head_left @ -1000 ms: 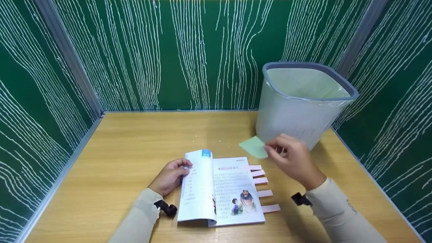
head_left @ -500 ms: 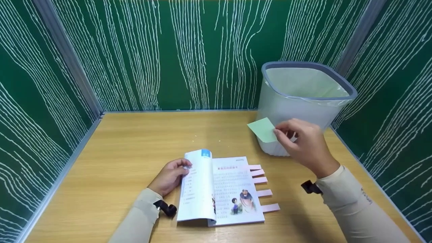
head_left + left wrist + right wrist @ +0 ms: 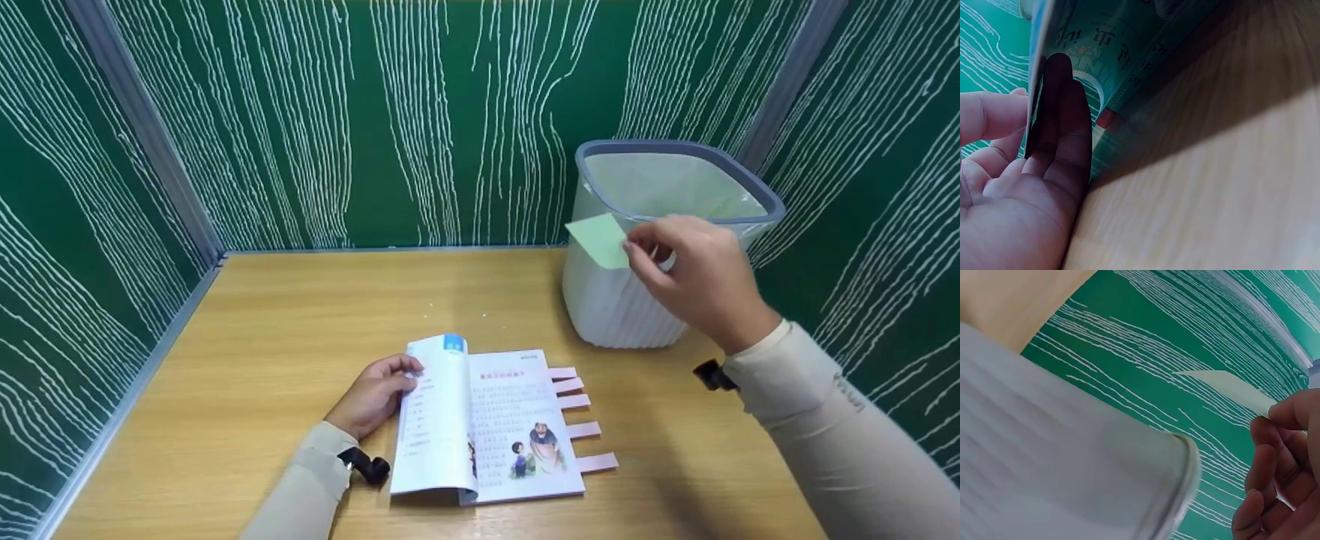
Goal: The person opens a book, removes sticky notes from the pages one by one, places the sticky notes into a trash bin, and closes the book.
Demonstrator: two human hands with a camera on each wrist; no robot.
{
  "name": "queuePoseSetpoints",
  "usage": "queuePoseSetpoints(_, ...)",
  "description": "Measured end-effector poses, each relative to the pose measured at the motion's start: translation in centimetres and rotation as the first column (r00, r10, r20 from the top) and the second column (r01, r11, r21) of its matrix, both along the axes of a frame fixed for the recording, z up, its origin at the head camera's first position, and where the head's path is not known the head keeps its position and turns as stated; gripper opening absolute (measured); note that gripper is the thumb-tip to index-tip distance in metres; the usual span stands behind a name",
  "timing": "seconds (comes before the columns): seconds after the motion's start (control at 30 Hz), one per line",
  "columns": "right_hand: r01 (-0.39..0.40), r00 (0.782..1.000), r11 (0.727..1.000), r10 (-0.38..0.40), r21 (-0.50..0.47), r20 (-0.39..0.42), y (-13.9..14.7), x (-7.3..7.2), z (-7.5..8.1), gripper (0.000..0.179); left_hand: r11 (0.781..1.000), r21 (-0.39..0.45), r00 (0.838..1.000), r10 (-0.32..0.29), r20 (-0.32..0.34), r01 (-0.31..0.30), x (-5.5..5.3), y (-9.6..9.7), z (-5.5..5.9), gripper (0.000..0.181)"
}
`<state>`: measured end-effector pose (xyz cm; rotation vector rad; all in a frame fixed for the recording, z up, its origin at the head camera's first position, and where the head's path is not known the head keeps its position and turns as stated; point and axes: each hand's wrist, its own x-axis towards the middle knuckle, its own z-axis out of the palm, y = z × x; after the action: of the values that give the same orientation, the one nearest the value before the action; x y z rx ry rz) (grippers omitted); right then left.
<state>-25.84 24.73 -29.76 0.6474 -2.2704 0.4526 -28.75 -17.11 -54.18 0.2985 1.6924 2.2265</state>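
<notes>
An open book [image 3: 525, 442] lies on the table, its left pages lifted and bowed. My left hand [image 3: 377, 396] grips the book's left edge, thumb on the page and fingers behind the cover [image 3: 1129, 34], as the left wrist view shows. Between thumb and forefinger, my right hand [image 3: 697, 277] pinches a corner of a light green sticky note [image 3: 602, 240]. The note overlaps the front of the trash bin [image 3: 615, 307] in the head view, just below its rim. In the right wrist view the note [image 3: 1230, 387] is seen nearly edge-on.
Several pink page tabs [image 3: 598, 463] stick out from the book's right edge. The bin, with a grey rim [image 3: 772, 202] and a clear liner, stands at the table's back right. Green walls [image 3: 510, 112] with white lines enclose the table [image 3: 300, 322]. Tiny white specks lie behind the book.
My right hand has risen and moved right and toward the bin with the green sticky note, from beside the book to just below the bin's rim. The left hand and book have stayed put.
</notes>
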Motion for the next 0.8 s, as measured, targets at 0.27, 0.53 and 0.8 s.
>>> queuePoseSetpoints(0.27,0.060,0.998,0.998,-0.059,0.024,-0.038,0.5,-0.3,2.5,0.020,1.000,-0.012,1.000,-0.003,-0.001,0.003,-0.2,0.0,0.1,0.019)
queuePoseSetpoints(0.53,0.136,0.989,0.991,-0.135,0.018,-0.062,1.3,-1.0,3.9,0.023,1.000,0.006,1.000,0.005,0.006,-0.005,-0.1,0.2,0.1,0.019)
queuePoseSetpoints(0.8,0.187,0.981,0.980,-0.183,0.064,-0.064,1.8,-1.2,5.5,0.028,1.000,-0.019,1.000,0.012,0.006,-0.012,0.0,0.1,0.1,0.020)
